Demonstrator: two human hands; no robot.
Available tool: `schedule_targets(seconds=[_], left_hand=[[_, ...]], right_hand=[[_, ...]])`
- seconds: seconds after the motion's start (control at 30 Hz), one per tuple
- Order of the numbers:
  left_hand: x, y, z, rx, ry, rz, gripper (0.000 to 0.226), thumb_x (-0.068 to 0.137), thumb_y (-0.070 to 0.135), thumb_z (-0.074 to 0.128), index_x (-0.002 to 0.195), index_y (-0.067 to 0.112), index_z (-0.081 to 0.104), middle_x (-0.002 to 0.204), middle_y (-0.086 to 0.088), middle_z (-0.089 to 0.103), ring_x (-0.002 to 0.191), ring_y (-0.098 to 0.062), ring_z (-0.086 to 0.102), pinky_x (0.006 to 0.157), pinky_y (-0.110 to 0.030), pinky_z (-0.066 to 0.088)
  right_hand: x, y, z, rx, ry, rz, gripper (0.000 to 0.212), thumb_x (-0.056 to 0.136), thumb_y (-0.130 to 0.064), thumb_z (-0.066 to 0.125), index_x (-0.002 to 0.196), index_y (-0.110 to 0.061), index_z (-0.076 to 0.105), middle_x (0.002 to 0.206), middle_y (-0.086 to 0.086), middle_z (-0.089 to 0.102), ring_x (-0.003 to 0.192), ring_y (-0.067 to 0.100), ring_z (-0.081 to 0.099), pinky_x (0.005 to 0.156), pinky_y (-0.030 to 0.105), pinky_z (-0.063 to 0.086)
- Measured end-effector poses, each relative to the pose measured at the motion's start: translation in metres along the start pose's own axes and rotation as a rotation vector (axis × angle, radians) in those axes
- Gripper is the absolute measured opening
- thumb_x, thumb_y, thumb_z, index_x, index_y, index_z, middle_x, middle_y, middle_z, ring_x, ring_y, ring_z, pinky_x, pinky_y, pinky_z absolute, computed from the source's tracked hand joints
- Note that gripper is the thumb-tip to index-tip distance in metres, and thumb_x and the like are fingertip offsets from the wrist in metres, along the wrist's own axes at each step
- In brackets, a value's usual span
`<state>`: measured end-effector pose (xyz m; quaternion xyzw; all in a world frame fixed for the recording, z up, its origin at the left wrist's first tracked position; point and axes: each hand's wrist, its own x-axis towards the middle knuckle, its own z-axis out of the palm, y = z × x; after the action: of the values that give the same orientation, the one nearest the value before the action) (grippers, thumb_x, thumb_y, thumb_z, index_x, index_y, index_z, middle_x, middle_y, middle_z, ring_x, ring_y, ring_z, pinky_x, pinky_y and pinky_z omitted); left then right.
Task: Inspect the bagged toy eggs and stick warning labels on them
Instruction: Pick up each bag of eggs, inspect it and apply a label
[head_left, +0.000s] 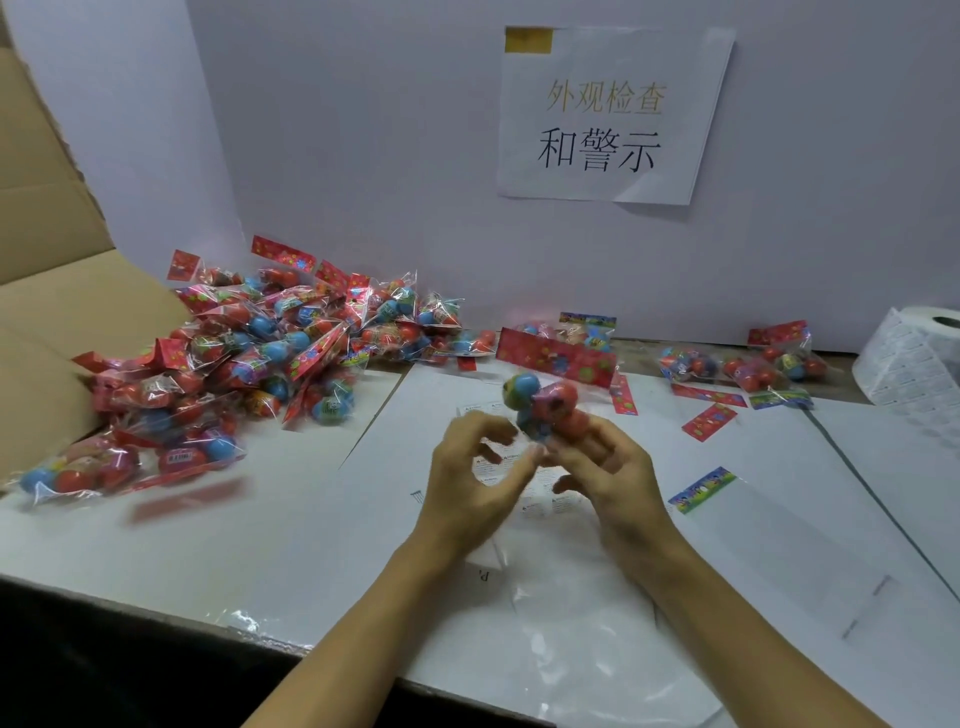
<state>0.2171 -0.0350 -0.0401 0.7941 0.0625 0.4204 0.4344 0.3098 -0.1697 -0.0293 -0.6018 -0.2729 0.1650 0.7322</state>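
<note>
The right hand (597, 462) holds one bag of toy eggs (545, 405) up over the middle of the table, its fingers curled round the lower eggs so that the bag's long axis runs up and away to the right, ending in the red header card (558, 358). The left hand (475, 467) sits just beside it on the left, fingers bent and thumb drawn toward them as if pinching something small; whether a label is between them cannot be told through the blur. The coming move turns on that closeness: the bag lies immediately right of the left fingertips, its clear face turned toward them, so the left hand is the nearer one for pressing a sticker on while the right steadies the bag.

From the largest things downward: the white table (260, 545) carries everything. An open cardboard box (62, 291) stands at the far left, and a big heap of bagged eggs (260, 364) spills from it. A printed paper sign (608, 114) hangs on the far wall. A roll of labels (914, 353) stands at the far right. A few bags (748, 364) lie left of the roll, well apart from the heap. A sheet of warning labels (519, 467) lies under the hands, where the next sticker would likely be picked.
</note>
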Motion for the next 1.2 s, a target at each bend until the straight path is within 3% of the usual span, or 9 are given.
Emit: schedule_targets(seconds=[0.1,0.17,0.3,0.4,0.47,0.67,0.93,1.1,1.2], left_hand=[[0.007,0.002,-0.006,-0.195,-0.009,-0.406,0.054,0.076,0.051,0.079,0.116,0.023,0.058,0.108,-0.001,0.064,0.097,-0.017,0.067,0.077,-0.023,0.059],[0.009,0.002,-0.007,-0.411,-0.075,-0.555,0.065,0.075,0.05,0.085,0.126,0.019,0.059,0.111,-0.006,0.07,0.092,-0.024,0.074,0.074,-0.027,0.061],[0.008,0.001,-0.008,-0.526,-0.169,-0.487,0.039,0.081,0.033,0.081,0.113,0.013,0.074,0.1,-0.008,0.079,0.085,-0.029,0.077,0.072,-0.029,0.062],[0.011,0.004,-0.012,-0.525,-0.173,-0.5,0.032,0.078,0.033,0.08,0.105,0.015,0.077,0.092,-0.008,0.08,0.078,-0.029,0.078,0.065,-0.029,0.062],[0.012,0.005,-0.013,-0.534,-0.172,-0.512,0.031,0.078,0.036,0.078,0.101,0.016,0.077,0.091,-0.008,0.08,0.076,-0.028,0.078,0.064,-0.028,0.062],[0.014,0.007,-0.019,-0.602,-0.151,-0.563,0.033,0.079,0.037,0.073,0.098,0.011,0.076,0.089,-0.009,0.079,0.074,-0.025,0.076,0.064,-0.026,0.061],[0.015,0.003,-0.022,-0.621,-0.141,-0.594,0.033,0.079,0.036,0.073,0.099,0.009,0.075,0.091,-0.01,0.079,0.077,-0.024,0.077,0.066,-0.026,0.061],[0.019,-0.004,-0.032,-0.73,0.08,-0.649,0.041,0.082,0.036,0.074,0.105,0.002,0.072,0.1,-0.015,0.078,0.087,-0.029,0.077,0.072,-0.028,0.062],[0.021,-0.009,-0.033,-0.806,0.214,-0.679,0.041,0.092,0.037,0.072,0.115,0.004,0.065,0.105,-0.017,0.078,0.097,-0.03,0.077,0.08,-0.032,0.063]], right_hand=[[0.001,-0.001,-0.001,0.042,0.01,0.077,0.045,0.077,-0.041,0.072,0.114,-0.015,0.069,0.103,0.006,0.077,0.082,0.023,0.073,0.064,0.027,0.056],[0.0,-0.001,0.002,0.073,-0.018,0.096,0.044,0.079,-0.043,0.071,0.113,-0.016,0.071,0.102,0.007,0.077,0.077,0.02,0.071,0.062,0.025,0.055],[-0.003,0.0,0.005,-0.043,0.03,0.009,0.041,0.078,-0.048,0.073,0.106,-0.018,0.074,0.082,0.004,0.075,0.062,0.017,0.064,0.054,0.024,0.051],[-0.003,0.0,0.003,-0.06,0.114,-0.02,0.044,0.076,-0.039,0.078,0.116,-0.028,0.066,0.072,0.007,0.073,0.061,0.016,0.067,0.054,0.023,0.054],[-0.002,-0.002,0.003,-0.041,0.115,-0.052,0.05,0.076,-0.036,0.078,0.122,-0.032,0.059,0.073,0.009,0.075,0.066,0.02,0.072,0.055,0.026,0.057],[-0.001,-0.001,0.005,-0.051,0.066,-0.103,0.06,0.079,-0.043,0.069,0.132,-0.016,0.063,0.083,0.004,0.078,0.071,0.027,0.076,0.057,0.03,0.061],[0.001,0.002,0.0,-0.072,0.018,-0.03,0.029,0.106,-0.025,0.044,0.128,-0.02,0.063,0.087,0.007,0.079,0.077,0.027,0.077,0.061,0.027,0.061],[0.008,0.003,-0.012,-0.057,0.233,0.016,0.019,0.105,-0.015,0.051,0.114,-0.019,0.066,0.081,0.005,0.078,0.072,0.023,0.076,0.059,0.024,0.06],[0.015,0.01,-0.02,-0.156,0.348,0.064,0.02,0.1,-0.016,0.06,0.119,-0.02,0.064,0.102,-0.001,0.076,0.09,0.013,0.072,0.073,0.024,0.058]])
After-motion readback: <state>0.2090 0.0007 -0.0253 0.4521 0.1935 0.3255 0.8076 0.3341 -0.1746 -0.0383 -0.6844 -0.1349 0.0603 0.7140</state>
